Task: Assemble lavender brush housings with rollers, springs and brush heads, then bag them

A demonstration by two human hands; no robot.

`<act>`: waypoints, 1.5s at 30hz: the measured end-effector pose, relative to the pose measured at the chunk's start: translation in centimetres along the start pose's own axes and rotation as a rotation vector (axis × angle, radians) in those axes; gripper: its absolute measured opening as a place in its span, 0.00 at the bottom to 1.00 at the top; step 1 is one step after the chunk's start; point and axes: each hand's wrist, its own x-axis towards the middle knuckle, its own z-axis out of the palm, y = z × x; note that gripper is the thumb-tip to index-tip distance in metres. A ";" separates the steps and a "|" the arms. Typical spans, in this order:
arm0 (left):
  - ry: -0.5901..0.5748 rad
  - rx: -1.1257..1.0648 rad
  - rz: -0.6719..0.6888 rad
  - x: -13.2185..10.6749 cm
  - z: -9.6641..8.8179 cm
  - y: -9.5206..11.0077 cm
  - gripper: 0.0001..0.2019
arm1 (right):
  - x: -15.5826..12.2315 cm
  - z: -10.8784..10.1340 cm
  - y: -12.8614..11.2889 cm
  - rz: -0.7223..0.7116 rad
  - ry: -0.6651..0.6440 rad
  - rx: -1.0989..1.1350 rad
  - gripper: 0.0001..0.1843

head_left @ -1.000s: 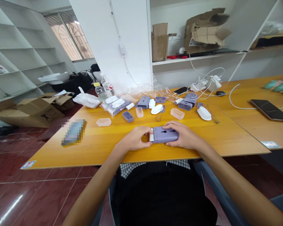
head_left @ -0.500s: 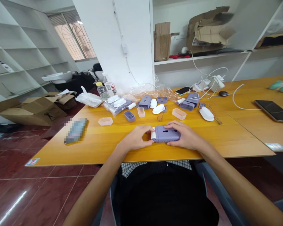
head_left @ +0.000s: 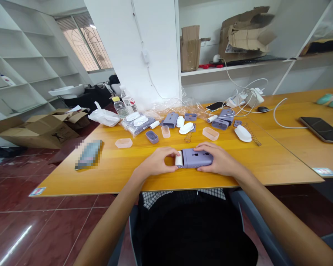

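Close to the table's front edge lies a purple plastic housing [head_left: 197, 158] with dark cut-outs in its top face. My right hand [head_left: 219, 159] is closed around its right end, thumb on the near side and fingers on the far side. A white ribbed roller [head_left: 179, 159] sits at the housing's left end, with a dark gap between the two. My left hand [head_left: 161, 161] pinches the roller between thumb and fingers.
Behind my hands lie clear pinkish trays [head_left: 211, 133], a small purple cup [head_left: 152, 136], white oval parts [head_left: 242, 133], coil springs [head_left: 252, 133] and more purple housings [head_left: 170, 120]. White cables [head_left: 240, 101] run at the back right. A phone [head_left: 323, 129] lies far right.
My left hand has shifted slightly left with the roller, and the gap between roller and housing has widened. My right hand keeps hold of the housing in nearly the same place.
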 end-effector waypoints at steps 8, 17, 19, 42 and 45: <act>0.007 -0.007 0.000 0.0 0.0 -0.1 0.21 | 0.0 0.0 0.1 0.001 0.007 -0.006 0.35; 0.020 -0.015 -0.025 0.1 0.3 -0.2 0.20 | 0.0 0.2 -0.2 0.038 0.029 -0.013 0.35; 0.027 -0.008 -0.017 0.1 0.5 -0.1 0.21 | 0.0 0.2 -0.2 0.037 0.024 -0.011 0.35; 0.014 -0.016 -0.025 0.2 0.3 0.3 0.23 | 0.1 0.1 -0.1 0.018 0.022 0.002 0.35; 0.011 0.002 -0.019 0.2 0.5 0.4 0.22 | 0.1 0.1 -0.2 0.022 0.020 0.005 0.35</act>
